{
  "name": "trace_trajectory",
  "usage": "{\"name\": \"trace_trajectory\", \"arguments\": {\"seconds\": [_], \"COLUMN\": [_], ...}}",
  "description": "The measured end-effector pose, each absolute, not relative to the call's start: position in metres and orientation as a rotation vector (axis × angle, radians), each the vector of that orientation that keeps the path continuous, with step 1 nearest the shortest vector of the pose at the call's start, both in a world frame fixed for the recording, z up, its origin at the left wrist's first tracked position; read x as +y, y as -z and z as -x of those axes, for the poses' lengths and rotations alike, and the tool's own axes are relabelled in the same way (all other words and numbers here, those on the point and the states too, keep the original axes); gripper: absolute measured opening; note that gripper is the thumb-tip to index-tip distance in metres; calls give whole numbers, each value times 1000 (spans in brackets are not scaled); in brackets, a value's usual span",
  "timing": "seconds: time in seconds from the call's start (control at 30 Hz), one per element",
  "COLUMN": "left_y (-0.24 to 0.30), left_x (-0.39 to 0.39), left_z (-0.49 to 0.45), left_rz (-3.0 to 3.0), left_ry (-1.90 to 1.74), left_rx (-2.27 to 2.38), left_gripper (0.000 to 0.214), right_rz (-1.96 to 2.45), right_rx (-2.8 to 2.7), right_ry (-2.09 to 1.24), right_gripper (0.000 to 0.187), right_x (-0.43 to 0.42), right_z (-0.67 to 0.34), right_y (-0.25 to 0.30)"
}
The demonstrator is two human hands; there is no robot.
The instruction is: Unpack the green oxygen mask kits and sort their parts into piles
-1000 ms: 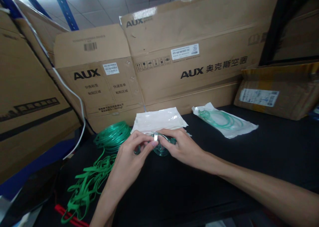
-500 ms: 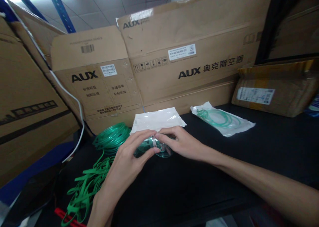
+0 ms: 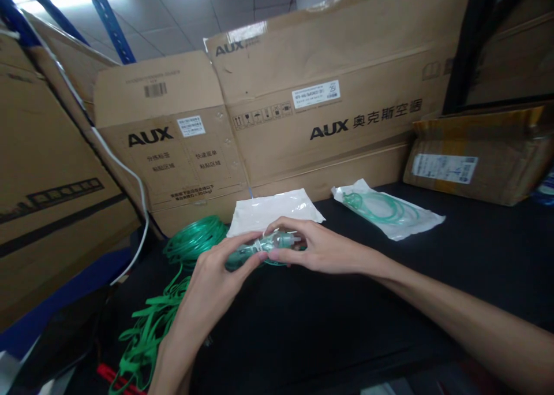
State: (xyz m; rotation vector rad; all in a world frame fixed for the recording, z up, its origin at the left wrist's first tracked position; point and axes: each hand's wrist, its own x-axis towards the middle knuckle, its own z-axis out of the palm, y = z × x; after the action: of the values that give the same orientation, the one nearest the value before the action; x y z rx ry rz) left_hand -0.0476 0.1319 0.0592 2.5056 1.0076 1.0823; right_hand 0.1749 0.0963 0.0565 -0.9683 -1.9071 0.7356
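Between both hands lies a see-through green nebulizer mask, partly covered by the fingers, with a clear cup and a small spout towards the right. My left hand is closed around its left end, thumb in front and fingers behind. My right hand grips the cup side, thumb at the front and fingers bent over the top. A pale band or clip crosses its middle. Just left of my left hand sit a coil of green tubing and a heap of green elastic straps.
Behind the hands, a white pouch lies on the black table. A clear bag of green tubing lies to the right, before a taped carton. Large cardboard sheets wall the back. A white cable hangs at left.
The mask has turned in my hands, so the clear cup and spout now show at the right. My right thumb has shifted down to the front of it.
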Motion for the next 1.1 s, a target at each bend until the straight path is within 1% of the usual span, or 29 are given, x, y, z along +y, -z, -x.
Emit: {"name": "trace_trajectory", "arguments": {"seconds": [0.2,0.37,0.47,0.53,0.63,0.77,0.87,1.0,1.1], "left_y": [-58,-61,-64,-65,-63,-58,-52,-39,-28], "left_x": [133,130,126,125,125,125,121,110,105], "left_z": [48,49,50,50,49,52,67,102,127], "left_rz": [-2556,-2507,-2408,-2371,-2371,-2543,-2758,-2941,-2983], "left_ry": [-1107,-1136,-1163,-1157,-1125,-1073,-952,-825,-771], "left_rx": [931,923,921,863,793,800,844,951,1048], "left_gripper": [31,30,31,29,22,14,12,14,34], "right_rz": [980,1034,1077,1086,1081,1065,1114,1216,1230], "right_rx": [-1910,-1904,-1934,-1965,-1989,-1989,-1996,-1987,-2000], "right_ry": [-759,-765,-724,-677,-608,-555,-534,-499,-514], "right_gripper": [29,31,29,27,29,29,32,32,31], "right_x": [99,99,99,99,100,100,99,100,101], "right_z": [-175,-175,-175,-174,-174,-177,-179,-179,-180], "right_y": [-54,-55,-54,-53,-52,-53,-55,-55,-55]}}
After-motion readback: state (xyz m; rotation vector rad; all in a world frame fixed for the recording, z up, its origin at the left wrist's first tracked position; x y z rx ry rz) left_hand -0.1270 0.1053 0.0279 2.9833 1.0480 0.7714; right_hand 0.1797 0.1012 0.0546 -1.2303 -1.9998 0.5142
